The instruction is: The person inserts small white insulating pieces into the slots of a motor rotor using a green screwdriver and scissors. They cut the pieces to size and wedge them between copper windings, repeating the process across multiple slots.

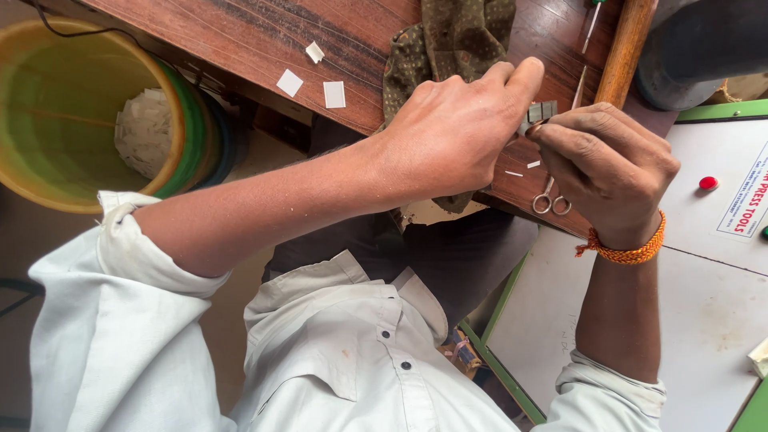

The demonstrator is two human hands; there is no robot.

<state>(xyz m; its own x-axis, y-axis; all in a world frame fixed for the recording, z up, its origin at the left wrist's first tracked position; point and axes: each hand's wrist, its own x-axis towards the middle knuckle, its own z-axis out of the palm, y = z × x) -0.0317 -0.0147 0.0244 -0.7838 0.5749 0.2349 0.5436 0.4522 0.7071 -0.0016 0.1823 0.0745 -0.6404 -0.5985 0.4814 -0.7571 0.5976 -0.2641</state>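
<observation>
Pinching a small grey metal piece (541, 112) between them, left hand (456, 132) and right hand (608, 164) are working over a brown wooden table (264, 40), a yellow bucket (48, 188) sitting beside it.

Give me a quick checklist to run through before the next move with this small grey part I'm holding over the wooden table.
1. Small grey part pinched by both hands: ok, left hand and right hand meet on it.
2. Part's far side visible: cannot tell, fingers cover it.
3. Small scissors within reach: ok, lying on the wooden table under the right hand.
4. Olive patterned cloth clear of the part: cannot tell, left hand hides its edge.
5. White paper squares away from the hands: ok.
</observation>
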